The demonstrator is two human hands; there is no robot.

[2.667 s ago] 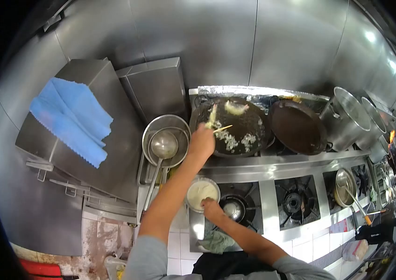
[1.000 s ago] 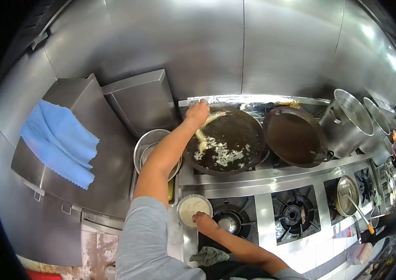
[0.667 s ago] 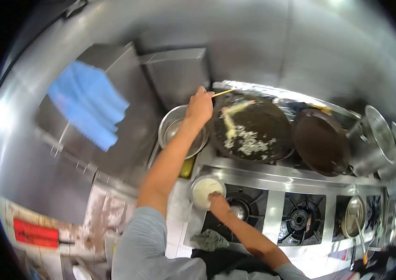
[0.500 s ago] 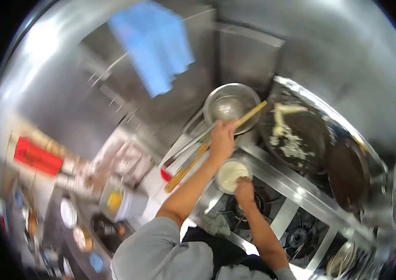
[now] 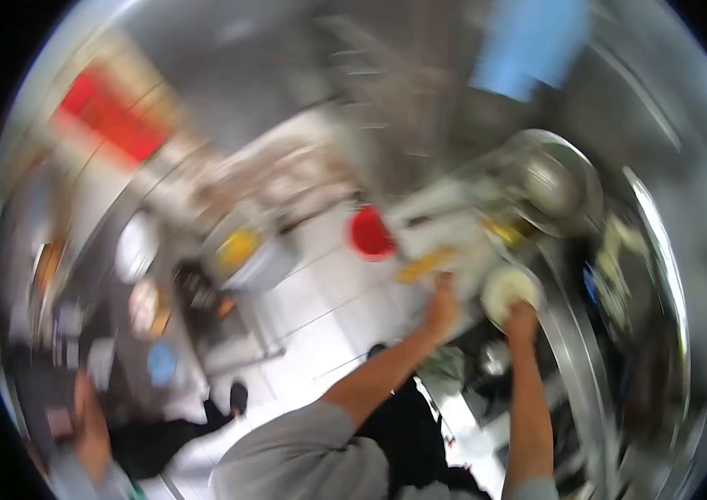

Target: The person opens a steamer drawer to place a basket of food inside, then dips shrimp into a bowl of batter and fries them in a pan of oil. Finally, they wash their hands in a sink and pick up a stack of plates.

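Note:
My right hand [image 5: 521, 323] grips the near rim of a small round bowl [image 5: 499, 308], its fingers reaching over the edge. Something pale and cream-coloured shows inside the bowl. To its left, my left hand [image 5: 443, 308] is smeared by motion, with its fingertips close to a yellow wooden handle [image 5: 425, 265]. I cannot tell whether it holds that handle. Behind the bowl stands a round metal pot [image 5: 591, 187] on the worktop. Pale food [image 5: 616, 267] is in the dark wok at the right.
A red container [image 5: 371, 233] is left of the worktop. Further left is a tub [image 5: 266, 267] with yellow contents by a dark counter carrying plates. Another person's hand [image 5: 91, 421] and shoe [image 5: 238, 398] appear at the lower left. A blue cloth [image 5: 533, 46] hangs above.
The view has swung left, shifting the surroundings rightward. My left hand has drawn back from beside the metal pot to near the yellow handle. My right hand stays at the bowl.

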